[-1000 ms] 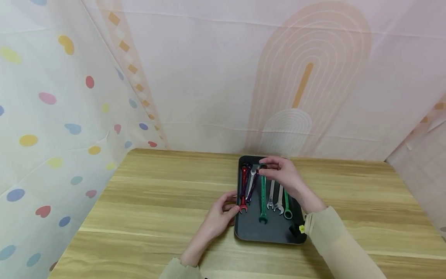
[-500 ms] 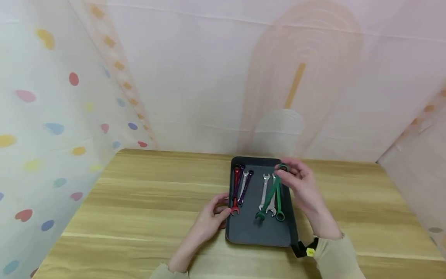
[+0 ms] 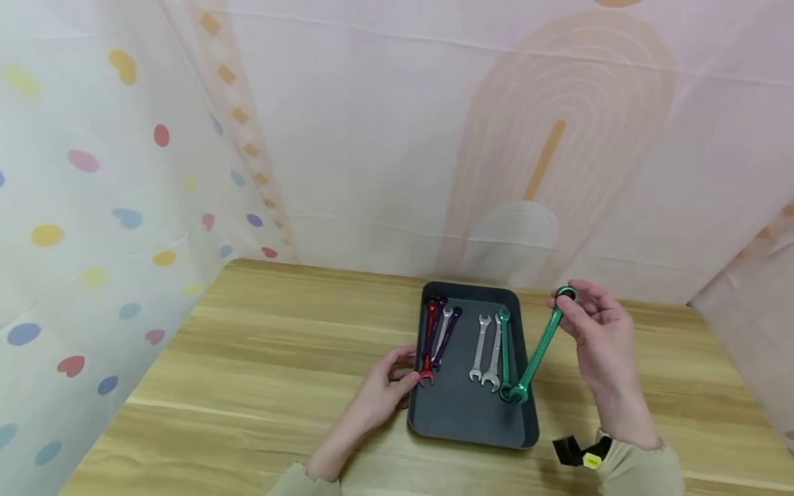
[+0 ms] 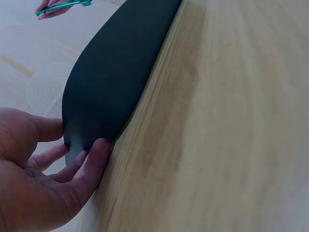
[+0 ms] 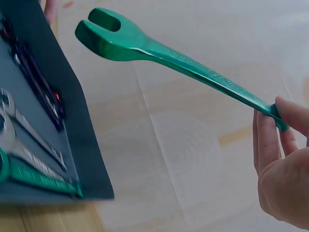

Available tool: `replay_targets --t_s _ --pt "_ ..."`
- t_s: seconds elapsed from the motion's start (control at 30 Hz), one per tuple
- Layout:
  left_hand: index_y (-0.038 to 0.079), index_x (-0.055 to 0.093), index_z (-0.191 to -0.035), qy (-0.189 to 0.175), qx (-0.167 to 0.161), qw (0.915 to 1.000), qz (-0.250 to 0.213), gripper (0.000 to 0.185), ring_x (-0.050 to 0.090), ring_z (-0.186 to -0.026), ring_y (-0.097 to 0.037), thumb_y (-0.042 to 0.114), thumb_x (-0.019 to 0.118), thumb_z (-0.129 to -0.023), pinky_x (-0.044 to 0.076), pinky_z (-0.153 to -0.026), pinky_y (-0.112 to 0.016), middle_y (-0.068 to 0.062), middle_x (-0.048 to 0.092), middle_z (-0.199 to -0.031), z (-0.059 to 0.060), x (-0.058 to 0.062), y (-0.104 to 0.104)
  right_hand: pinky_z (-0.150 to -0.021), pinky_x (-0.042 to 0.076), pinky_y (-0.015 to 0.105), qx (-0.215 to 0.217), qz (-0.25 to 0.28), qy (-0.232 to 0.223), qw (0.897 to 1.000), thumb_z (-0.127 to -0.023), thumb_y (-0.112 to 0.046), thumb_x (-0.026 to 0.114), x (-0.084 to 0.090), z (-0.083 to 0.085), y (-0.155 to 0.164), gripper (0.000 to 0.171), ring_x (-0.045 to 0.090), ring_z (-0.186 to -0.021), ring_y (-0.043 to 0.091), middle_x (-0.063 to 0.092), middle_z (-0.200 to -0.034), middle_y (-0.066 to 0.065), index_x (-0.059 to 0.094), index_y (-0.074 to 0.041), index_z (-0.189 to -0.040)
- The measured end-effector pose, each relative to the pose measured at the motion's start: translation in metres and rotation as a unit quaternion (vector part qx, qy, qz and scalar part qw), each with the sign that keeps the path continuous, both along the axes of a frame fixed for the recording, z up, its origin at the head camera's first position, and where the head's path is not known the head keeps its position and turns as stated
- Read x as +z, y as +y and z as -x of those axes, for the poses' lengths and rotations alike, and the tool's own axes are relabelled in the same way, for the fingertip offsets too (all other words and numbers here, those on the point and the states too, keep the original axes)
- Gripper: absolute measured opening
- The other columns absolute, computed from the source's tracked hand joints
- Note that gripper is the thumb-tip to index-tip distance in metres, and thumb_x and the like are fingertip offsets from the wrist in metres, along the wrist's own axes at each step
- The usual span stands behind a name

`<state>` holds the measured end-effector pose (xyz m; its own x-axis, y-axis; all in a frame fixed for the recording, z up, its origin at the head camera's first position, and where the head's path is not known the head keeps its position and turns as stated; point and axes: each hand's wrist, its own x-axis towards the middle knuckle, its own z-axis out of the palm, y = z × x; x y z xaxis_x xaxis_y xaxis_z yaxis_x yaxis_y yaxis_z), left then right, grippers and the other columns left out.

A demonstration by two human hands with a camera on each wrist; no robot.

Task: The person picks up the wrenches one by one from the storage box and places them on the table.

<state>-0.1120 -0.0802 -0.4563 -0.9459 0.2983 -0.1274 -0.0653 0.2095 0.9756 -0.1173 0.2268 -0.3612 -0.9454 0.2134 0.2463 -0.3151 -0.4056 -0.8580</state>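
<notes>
My right hand (image 3: 604, 337) pinches a green combination wrench (image 3: 541, 351) by its ring end, between thumb and fingers. The wrench slants down to the left, and its open-end head overlaps the right side of the dark grey tray (image 3: 468, 417) in the head view. In the right wrist view that open end (image 5: 104, 34) points away from the hand. My left hand (image 3: 383, 391) holds the tray's left edge, thumb at the rim and fingers (image 4: 94, 162) against the outer wall. Inside the tray's right half lie two silver wrenches (image 3: 479, 348) and another green wrench (image 3: 505, 344).
A red wrench (image 3: 431, 320), purple wrenches (image 3: 451, 331) and a silver one (image 3: 442, 327) lie grouped along the tray's left side. The tray stands on a wood-grain table (image 3: 298, 331), near its back edge. Patterned cloth (image 3: 372, 138) hangs behind and at both sides.
My right hand has lifted the green wrench from the middle of the tray and carried it right, past the tray's right edge. The left hand stays at the tray's left edge.
</notes>
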Motion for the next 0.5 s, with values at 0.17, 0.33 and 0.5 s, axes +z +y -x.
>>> replay_targets --t_s 0.17,0.33,0.5 --pt "0.001 0.052 -0.15 -0.004 0.012 0.9999 0.002 0.047 0.068 -0.118 -0.036 0.004 0.061 -0.103 0.06 -0.071 -0.035 -0.028 0.062 -0.14 0.0 0.001 0.0 -0.076 0.064 0.024 -0.009 -0.023 -0.005 1.0 -0.098 0.015 0.059 0.001 0.001 0.017 0.03 0.08 -0.081 0.013 0.081 -0.092 0.003 0.077 -0.007 -0.107" --pt "0.0 0.052 -0.15 0.008 0.009 0.9999 0.011 0.047 0.068 -0.121 -0.038 0.003 0.061 -0.103 0.063 -0.078 -0.036 -0.028 0.063 -0.139 0.001 -0.001 -0.001 -0.076 0.064 0.023 0.011 -0.062 -0.023 0.998 -0.099 0.015 0.059 -0.003 0.0 0.038 0.032 0.08 -0.082 0.011 0.08 -0.091 -0.001 0.078 -0.01 -0.106" --pt "0.0 0.051 -0.151 0.022 -0.014 0.9993 0.025 0.049 0.067 -0.123 -0.04 0.002 0.062 -0.102 0.063 -0.091 -0.038 -0.028 0.063 -0.141 0.002 -0.003 0.0 -0.075 0.063 0.021 0.03 -0.116 -0.07 0.99 -0.099 0.012 0.06 -0.009 0.0 0.053 0.032 0.08 -0.084 0.009 0.079 -0.091 -0.005 0.077 -0.015 -0.106"
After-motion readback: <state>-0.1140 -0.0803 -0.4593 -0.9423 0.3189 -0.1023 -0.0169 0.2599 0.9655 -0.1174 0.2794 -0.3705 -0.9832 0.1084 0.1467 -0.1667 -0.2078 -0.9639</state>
